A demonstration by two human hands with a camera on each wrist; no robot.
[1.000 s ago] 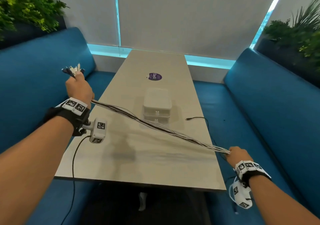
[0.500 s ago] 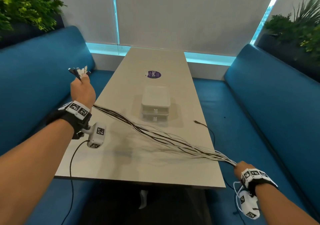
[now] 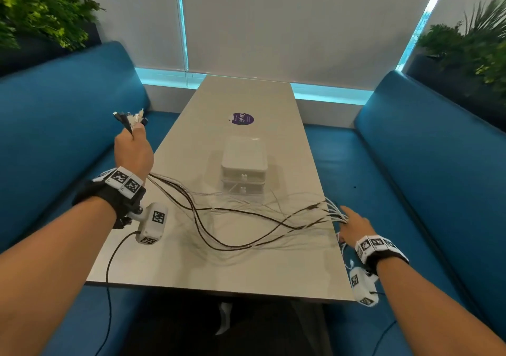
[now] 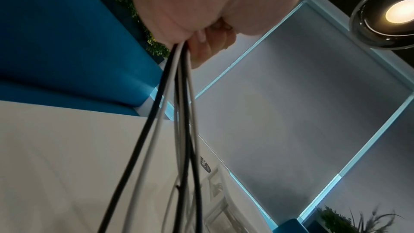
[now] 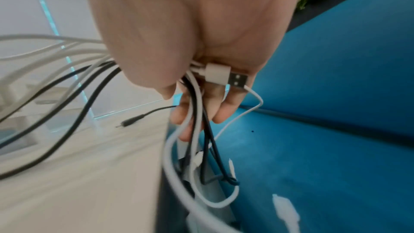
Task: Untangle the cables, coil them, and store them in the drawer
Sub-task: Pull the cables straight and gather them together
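Both hands grip the cables [image 3: 241,227] by opposite ends, left hand [image 3: 133,150] fingers clamped near the plugs, right hand [image 3: 353,223] fingers curled on theirs, strands sagging onto the tabletop [image 3: 191,268] before the drawer unit [image 3: 243,169], likely for separating.

we see a pale table [image 3: 191,268] with a purple sticker [image 3: 242,118], blue benches [image 3: 54,125] either side, potted plants [image 3: 41,13] behind.

Both hands [image 3: 133,150] [image 3: 356,223] hold slack cables [image 3: 246,219] over table [image 3: 191,268]
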